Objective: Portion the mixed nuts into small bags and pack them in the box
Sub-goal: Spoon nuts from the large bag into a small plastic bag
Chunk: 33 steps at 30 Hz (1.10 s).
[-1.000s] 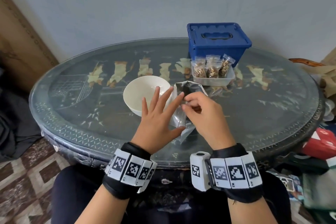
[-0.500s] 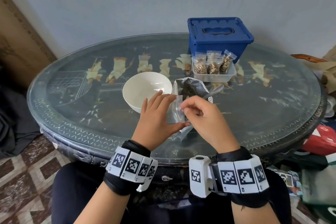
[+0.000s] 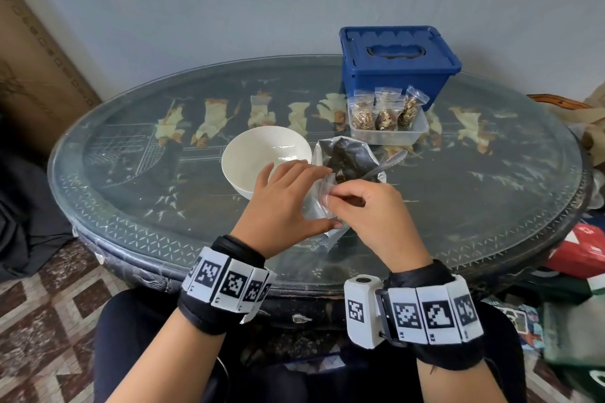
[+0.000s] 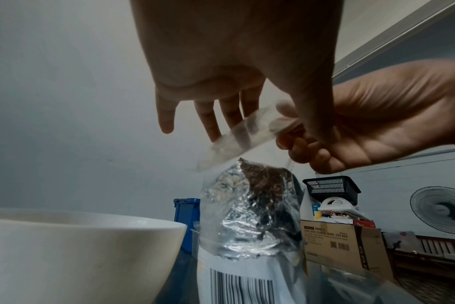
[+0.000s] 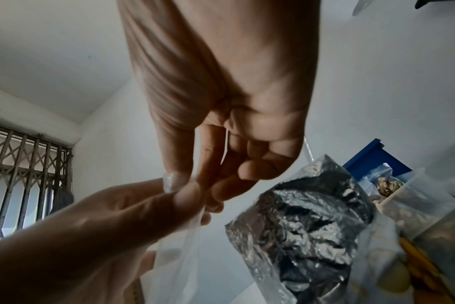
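So both hands meet mid-frame: right hand (image 3: 366,213) fingers pinch a small clear bag (image 3: 322,198), left hand (image 3: 281,203) thumb and straightish fingers grip its other side. Just behind sits the foil nut bag (image 3: 347,159), white bowl (image 3: 262,157) left, blue box (image 3: 397,65) upper right on the desk (image 3: 491,180).

1. This was a home, a lived-in room.
2. The surface was an oval, glass-topped dark table (image 3: 131,173) inlaid with pale figures.
3. Patterned brown-and-cream floor tiles (image 3: 39,321) lay below.
4. A folding metal window grille (image 5: 21,164), a white standing fan (image 4: 439,209) and a taped cardboard carton (image 4: 346,244) of household clutter stood around.
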### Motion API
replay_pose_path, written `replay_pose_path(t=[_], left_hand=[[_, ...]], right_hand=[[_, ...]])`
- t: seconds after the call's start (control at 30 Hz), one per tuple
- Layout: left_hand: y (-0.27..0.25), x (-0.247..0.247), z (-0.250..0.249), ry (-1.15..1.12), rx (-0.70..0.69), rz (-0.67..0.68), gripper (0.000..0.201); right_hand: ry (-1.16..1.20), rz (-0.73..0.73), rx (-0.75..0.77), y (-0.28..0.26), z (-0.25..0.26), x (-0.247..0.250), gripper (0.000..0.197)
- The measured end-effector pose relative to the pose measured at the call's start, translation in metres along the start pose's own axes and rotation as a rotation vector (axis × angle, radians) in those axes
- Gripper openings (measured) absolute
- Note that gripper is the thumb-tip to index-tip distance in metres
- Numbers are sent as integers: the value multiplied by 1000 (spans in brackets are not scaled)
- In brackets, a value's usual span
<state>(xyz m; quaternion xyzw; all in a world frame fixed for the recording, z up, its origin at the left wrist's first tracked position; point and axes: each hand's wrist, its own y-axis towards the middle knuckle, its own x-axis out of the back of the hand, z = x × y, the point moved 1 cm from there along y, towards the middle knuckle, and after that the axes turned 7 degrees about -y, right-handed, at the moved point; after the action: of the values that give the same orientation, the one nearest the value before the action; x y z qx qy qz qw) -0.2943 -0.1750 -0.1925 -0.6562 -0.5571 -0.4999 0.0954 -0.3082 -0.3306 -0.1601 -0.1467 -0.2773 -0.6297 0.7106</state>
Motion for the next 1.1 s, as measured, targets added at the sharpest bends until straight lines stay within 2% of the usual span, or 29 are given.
replay_pose_path(t=[0.23,0.43,0.67,0.73,0.83,0.93,1.0,1.1], left_hand=[[2,5,0,-45,-22,-41,56],[6,11,0,-219,93,-70,50],[12,13,4,-287,298,-147,50],[16,12,6,-300,341,-162,51],[22,10,10,-309,404,-160,53],[26,5,14,-329,438,-148,53],[28,1,15,-334,446,-140,53],[29,-5,16,-346,468,-125,53]], right_hand=[[-21,-17,5,3,-2,0,11],[31,-75,22,8,-1,3,9],[-247,-302,175,29,5,47,14],[-379,-255,122,38,-1,60,19],[-575,-50,-29,47,-18,71,37],[-607,108,-115,50,-27,74,39],[-567,110,-112,52,-29,71,26],[-460,-11,-67,56,-30,61,9]])
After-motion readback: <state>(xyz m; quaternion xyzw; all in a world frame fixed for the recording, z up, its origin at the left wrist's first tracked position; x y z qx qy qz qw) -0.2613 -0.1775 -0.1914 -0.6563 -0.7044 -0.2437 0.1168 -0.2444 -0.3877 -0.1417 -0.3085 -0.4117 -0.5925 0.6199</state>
